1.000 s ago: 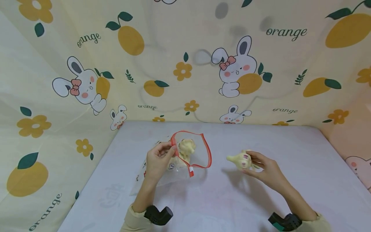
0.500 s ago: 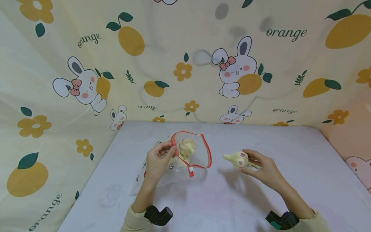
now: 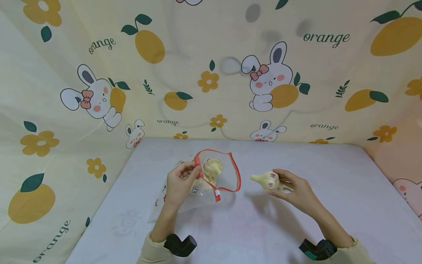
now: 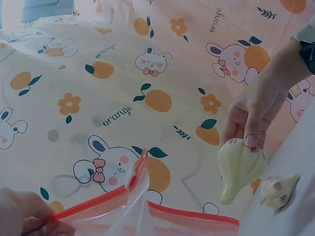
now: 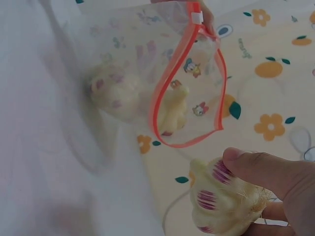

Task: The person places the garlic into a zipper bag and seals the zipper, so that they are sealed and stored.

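My left hand [image 3: 179, 185] pinches the red-edged rim of a clear printed zip bag [image 3: 206, 196], whose mouth stands open toward the right. Inside lie pale garlic bulbs; the right wrist view shows one bulb [image 5: 115, 93] deep in the bag and another [image 5: 172, 113] by the mouth. To the right of the bag, my right hand [image 3: 298, 190] grips a garlic bulb [image 3: 270, 180] with purple streaks between thumb and fingers, its stem pointing left. It is apart from the bag. Another bulb [image 4: 278, 191] shows beside the held one in the left wrist view; the head view does not show it clearly.
A white-covered table [image 3: 244, 234] lies under both hands. Behind it and along the sides hangs a cream cloth [image 3: 184, 77] printed with rabbits and oranges. Black devices are strapped to both wrists.
My right hand has moved left with the garlic bulb, bringing it closer to the bag mouth. My left hand and the bag have stayed in place.
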The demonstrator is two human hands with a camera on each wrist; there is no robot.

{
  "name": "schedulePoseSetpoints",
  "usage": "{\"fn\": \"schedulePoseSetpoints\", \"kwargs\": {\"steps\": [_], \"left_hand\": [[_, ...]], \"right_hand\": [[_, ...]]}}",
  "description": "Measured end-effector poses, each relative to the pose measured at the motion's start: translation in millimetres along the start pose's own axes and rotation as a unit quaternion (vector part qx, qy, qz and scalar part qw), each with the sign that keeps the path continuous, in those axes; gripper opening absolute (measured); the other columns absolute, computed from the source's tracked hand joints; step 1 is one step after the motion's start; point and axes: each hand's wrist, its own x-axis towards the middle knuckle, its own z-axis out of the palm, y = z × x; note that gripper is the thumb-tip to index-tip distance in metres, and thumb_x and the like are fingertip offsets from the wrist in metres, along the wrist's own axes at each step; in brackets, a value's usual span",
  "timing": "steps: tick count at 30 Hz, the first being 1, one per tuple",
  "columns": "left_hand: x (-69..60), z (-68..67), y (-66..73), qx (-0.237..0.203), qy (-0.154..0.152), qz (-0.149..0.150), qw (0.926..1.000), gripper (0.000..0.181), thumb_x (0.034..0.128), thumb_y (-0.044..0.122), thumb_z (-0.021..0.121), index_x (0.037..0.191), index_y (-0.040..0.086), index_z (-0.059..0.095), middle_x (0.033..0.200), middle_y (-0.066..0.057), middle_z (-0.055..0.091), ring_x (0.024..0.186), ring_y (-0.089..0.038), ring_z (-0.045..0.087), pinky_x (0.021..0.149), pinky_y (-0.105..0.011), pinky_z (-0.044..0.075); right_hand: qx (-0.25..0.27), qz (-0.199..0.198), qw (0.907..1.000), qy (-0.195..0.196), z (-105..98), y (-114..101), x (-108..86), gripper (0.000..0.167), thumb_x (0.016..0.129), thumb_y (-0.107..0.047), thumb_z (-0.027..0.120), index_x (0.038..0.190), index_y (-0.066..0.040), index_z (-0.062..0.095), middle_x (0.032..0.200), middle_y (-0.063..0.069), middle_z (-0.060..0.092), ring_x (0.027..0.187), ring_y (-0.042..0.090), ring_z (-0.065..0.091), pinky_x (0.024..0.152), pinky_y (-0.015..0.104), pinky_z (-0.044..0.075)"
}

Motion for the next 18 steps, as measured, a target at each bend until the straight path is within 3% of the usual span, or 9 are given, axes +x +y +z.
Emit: {"fn": "schedulePoseSetpoints", "kwargs": {"steps": [3, 10, 18], "left_hand": [[-0.2, -0.1, 0.2, 0.001, 0.001, 0.003, 1.0000, 0.014, 0.0874, 0.000, 0.066, 0.099, -0.008, 0.066, 0.087, -0.026, 0.069, 0.067, -0.001, 0.064, 0.065, -0.014, 0.056], [-0.9, -0.1, 1.0, 0.007, 0.002, 0.001, 1.0000, 0.016, 0.0868, 0.000, 0.067, 0.100, -0.008, 0.067, 0.087, -0.027, 0.068, 0.066, 0.000, 0.064, 0.065, -0.017, 0.057], [-0.9, 0.3, 0.2, 0.004, 0.000, 0.001, 1.0000, 0.016, 0.0869, 0.000, 0.066, 0.101, -0.008, 0.067, 0.088, -0.028, 0.068, 0.066, 0.000, 0.064, 0.065, -0.015, 0.056]], "right_hand": [[0.010, -0.007, 0.9999, 0.001, 1.4, -0.5, 0.7, 0.061, 0.076, -0.021, 0.082, 0.128, -0.002, 0.056, 0.115, 0.017, 0.068, 0.097, -0.023, 0.048, 0.088, 0.037, 0.056], [0.022, -0.020, 0.9996, 0.004, 4.9, -3.4, 3.1, 0.060, 0.075, -0.017, 0.082, 0.126, -0.001, 0.057, 0.115, 0.018, 0.068, 0.096, -0.022, 0.050, 0.086, 0.037, 0.058], [0.013, -0.018, 0.9998, 0.001, 6.6, -6.5, 5.7, 0.059, 0.075, -0.020, 0.083, 0.126, -0.004, 0.058, 0.114, 0.016, 0.069, 0.095, -0.014, 0.057, 0.081, 0.013, 0.055]]}}
